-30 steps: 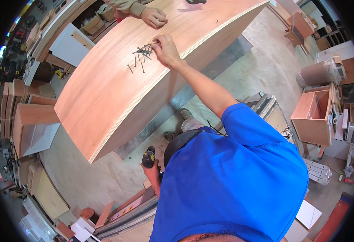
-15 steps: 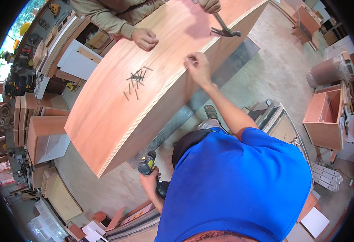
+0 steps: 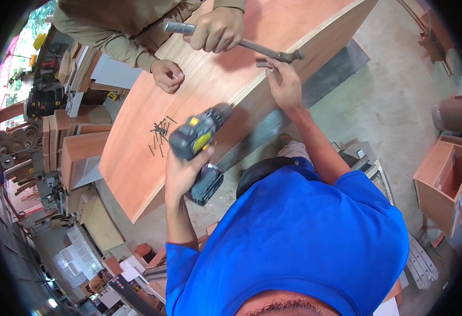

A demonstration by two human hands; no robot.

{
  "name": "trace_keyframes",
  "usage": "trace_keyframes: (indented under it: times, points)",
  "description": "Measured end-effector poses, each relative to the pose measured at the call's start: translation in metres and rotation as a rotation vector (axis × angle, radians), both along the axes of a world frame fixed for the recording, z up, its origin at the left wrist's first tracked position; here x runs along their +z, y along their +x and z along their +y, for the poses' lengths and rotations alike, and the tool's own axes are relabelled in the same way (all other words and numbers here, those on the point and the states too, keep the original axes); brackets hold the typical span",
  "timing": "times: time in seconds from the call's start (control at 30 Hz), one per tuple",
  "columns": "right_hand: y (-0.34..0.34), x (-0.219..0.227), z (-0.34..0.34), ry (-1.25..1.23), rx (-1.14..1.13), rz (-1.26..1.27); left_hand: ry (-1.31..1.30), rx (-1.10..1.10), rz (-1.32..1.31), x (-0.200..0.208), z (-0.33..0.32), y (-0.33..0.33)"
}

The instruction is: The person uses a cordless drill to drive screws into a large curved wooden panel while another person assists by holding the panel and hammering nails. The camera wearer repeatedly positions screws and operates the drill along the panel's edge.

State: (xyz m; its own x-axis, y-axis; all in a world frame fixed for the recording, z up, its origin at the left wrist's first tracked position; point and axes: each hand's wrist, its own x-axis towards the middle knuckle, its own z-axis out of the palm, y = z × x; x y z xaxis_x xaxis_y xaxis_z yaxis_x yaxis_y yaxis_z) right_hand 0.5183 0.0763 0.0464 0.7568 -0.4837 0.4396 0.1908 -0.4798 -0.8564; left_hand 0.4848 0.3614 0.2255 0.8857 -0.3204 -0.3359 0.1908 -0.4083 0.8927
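Drill [image 3: 197, 134]: in the left part of the work area, over the near edge of the panel; dark casing with yellow patches, ribbed round chuck tilted toward the far right, blocky battery at the foot of the grip.
Left hand [image 3: 180, 176]: fingers clamped around the drill's grip, thumb along its right side.
Right hand [image 3: 286, 87]: at the panel's near edge, to the right of the drill; fingers bent, their tips at the hammer's head; whether they pinch something or only touch it, I cannot tell.
Hammer [image 3: 254, 47]: slim metal shaft, grey grip end to the left, head to the right above the panel edge.
Co-worker's hands: one hand [image 3: 218, 29] closed around the hammer's handle; the other hand [image 3: 168, 76] loosely curled on the panel's far side.
Panel [image 3: 128, 171]: smooth pinkish-brown wood with fine grain, long curved outline, pale layered edge facing near.
Screws [image 3: 161, 130]: thin, dark, in a loose criss-cross heap on the panel, left of the drill.
Floor [image 3: 389, 113]: grey, smooth, faintly mottled.
Right side: open-topped wooden box [image 3: 434, 192], brownish cylinder [image 3: 452, 115] beyond it.
Left side: upright wooden boards [image 3: 57, 134] standing close together.
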Motion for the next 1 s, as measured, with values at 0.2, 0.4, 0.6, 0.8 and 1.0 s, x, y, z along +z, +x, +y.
trace_keyframes:
  times: [0.2, 0.4, 0.6, 0.8, 1.0]
  points:
    - [0.043, 0.018, -0.046, -0.052, -0.185, -0.155, 0.125, -0.208, -0.101, -0.003, -0.075, 0.067]
    - [0.045, 0.003, -0.062, -0.112, 0.177, 0.042, 0.333, -0.333, -0.051, 0.017, -0.133, 0.122]
    - [0.036, -0.010, -0.044, -0.214, 0.227, 0.056, 0.444, -0.454, 0.025, 0.029, -0.161, 0.154]
    - [0.036, -0.016, -0.049, -0.158, 0.261, 0.042, 0.509, -0.509, 0.001, 0.036, -0.173, 0.164]
    - [0.037, -0.017, -0.046, -0.167, 0.257, 0.050, 0.589, -0.546, -0.047, 0.035, -0.179, 0.169]
